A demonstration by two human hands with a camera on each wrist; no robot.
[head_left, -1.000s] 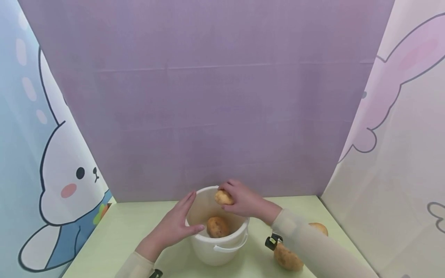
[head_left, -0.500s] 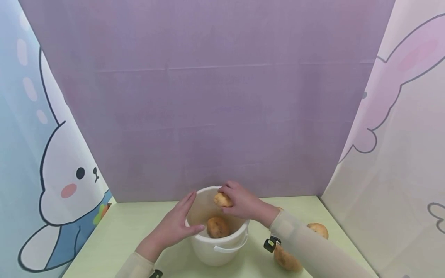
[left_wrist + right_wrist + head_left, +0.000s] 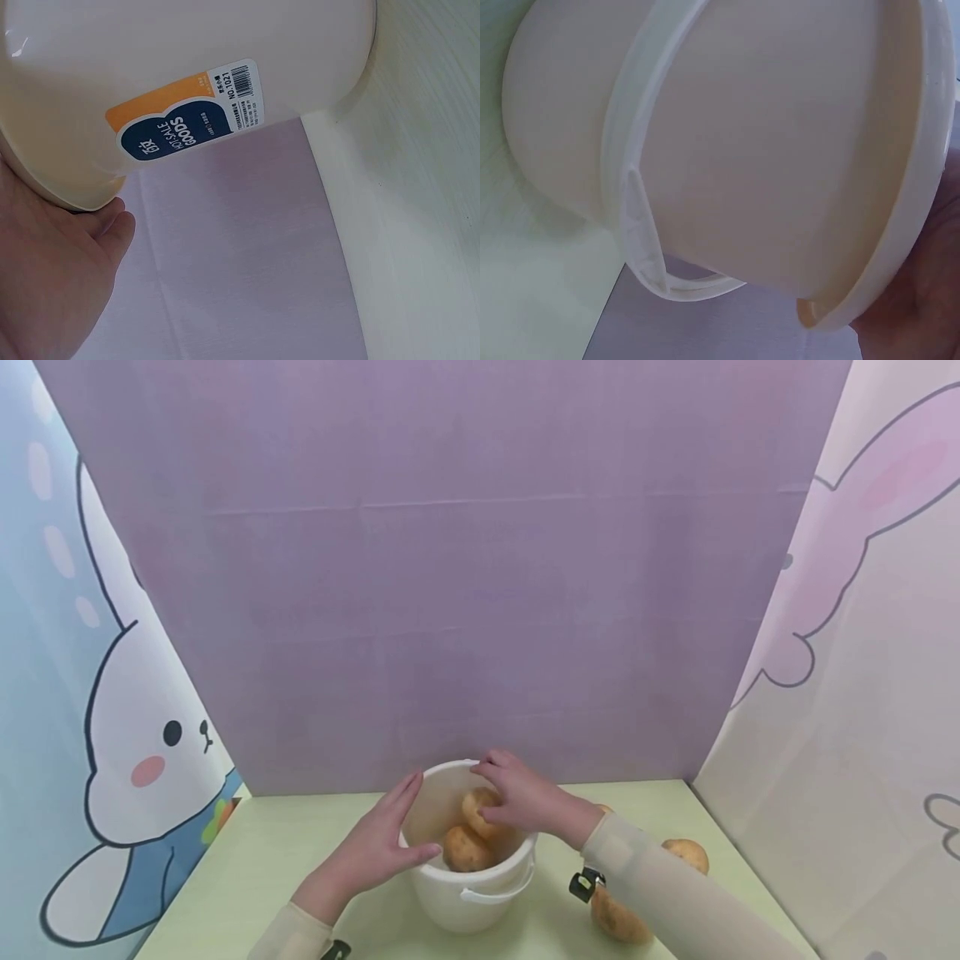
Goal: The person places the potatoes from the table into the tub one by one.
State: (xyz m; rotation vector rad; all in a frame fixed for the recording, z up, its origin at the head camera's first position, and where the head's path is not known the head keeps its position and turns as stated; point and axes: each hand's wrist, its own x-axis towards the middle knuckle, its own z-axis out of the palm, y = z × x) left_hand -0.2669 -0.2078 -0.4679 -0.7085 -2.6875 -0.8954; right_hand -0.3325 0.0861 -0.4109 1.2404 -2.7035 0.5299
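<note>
A white bucket (image 3: 468,881) stands on the pale green desk (image 3: 247,868). The left hand (image 3: 375,847) rests flat against the bucket's left side with straight fingers and the thumb on the rim. It grips nothing.

The right hand (image 3: 525,797) reaches down into the bucket from the far right side. Its fingers curl over a potato (image 3: 480,807) and hold it just inside the rim. That potato sits right above and a bit behind a second potato (image 3: 465,849), which lies at the bottom of the bucket. The two seem to touch, but I cannot tell for sure. The held potato's long side points from the far left down toward the near right.

The right hand is the one nearer to both potatoes. Two more potatoes lie on the desk to the right of the bucket, one (image 3: 613,918) near the right sleeve (image 3: 675,902) and one (image 3: 686,853) behind it.
</note>
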